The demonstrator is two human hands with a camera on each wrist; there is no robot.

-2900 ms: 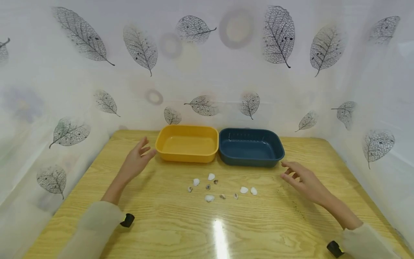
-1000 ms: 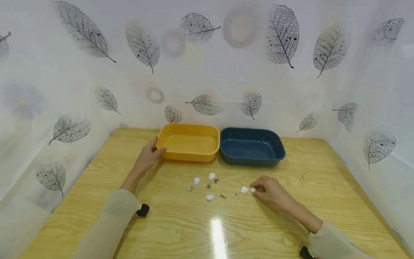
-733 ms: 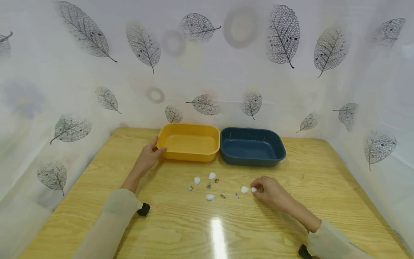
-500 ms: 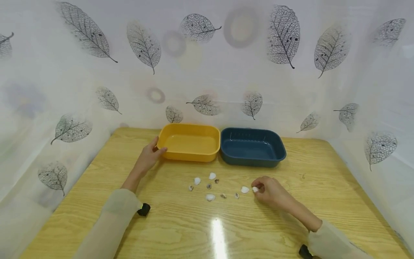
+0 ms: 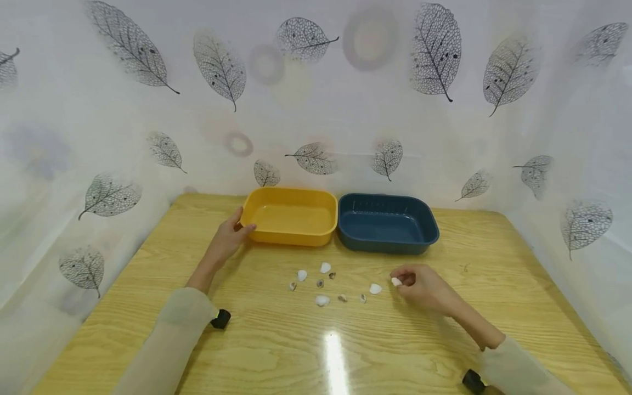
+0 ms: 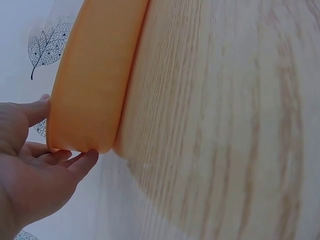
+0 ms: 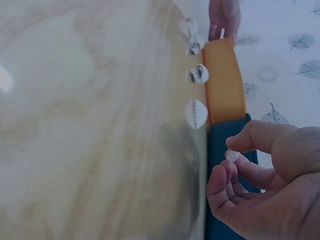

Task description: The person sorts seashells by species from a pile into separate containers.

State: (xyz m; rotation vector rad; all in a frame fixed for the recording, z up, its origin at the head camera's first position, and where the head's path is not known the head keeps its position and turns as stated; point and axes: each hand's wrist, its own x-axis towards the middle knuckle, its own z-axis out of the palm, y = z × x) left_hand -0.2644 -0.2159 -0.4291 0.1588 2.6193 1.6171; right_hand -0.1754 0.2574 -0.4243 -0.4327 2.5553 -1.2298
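Left tray point(image 5: 288, 238) beside right tray point(image 5: 387, 246) on table point(image 5: 266, 351); loose shells point(image 5: 322, 300) before both.

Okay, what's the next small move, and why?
Perhaps raise the right grip a little, above the rims of the blue tray and the yellow tray: it pinches a white shell that is inside neither, while the left grip holds the yellow tray's end. Which tray should take it is unclear.

White shell point(image 5: 396, 281) in right hand point(image 5: 423, 286); yellow bin point(image 5: 293, 238) upright, left hand point(image 5: 225, 238) gripping end.
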